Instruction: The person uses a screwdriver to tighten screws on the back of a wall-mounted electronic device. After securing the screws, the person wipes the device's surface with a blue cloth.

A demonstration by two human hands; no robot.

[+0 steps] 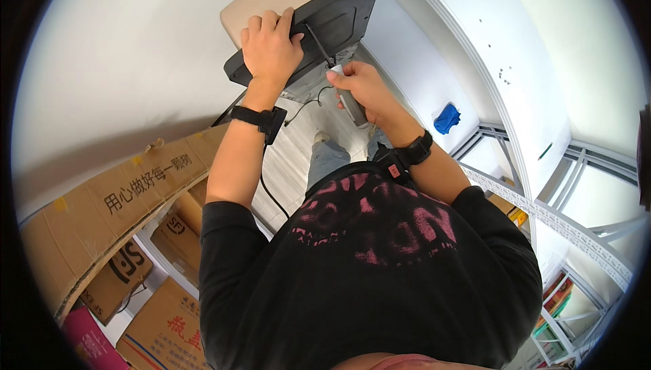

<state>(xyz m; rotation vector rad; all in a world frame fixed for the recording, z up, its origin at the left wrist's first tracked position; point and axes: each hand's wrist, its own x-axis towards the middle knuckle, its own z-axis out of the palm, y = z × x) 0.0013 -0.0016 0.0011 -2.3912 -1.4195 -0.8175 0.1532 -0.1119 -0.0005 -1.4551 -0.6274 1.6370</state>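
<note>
Gripping a tilted, flat black panel (346,14) above a pale plank-patterned floor (278,183), the left hand (270,48) curls over its edge; the right hand (366,91) clasps a grey-handled screwdriver (351,107) pointing at the panel. Brown cardboard boxes (163,322) sit near a white wall (122,58).

We get bright light. Up and left of the black shirt (366,268), soft shadow greys the pale wall (129,99); to its right, fisheye bends a white shelf rail (576,232). Above it, we find the black panel (344,21) fairly sharp.
</note>
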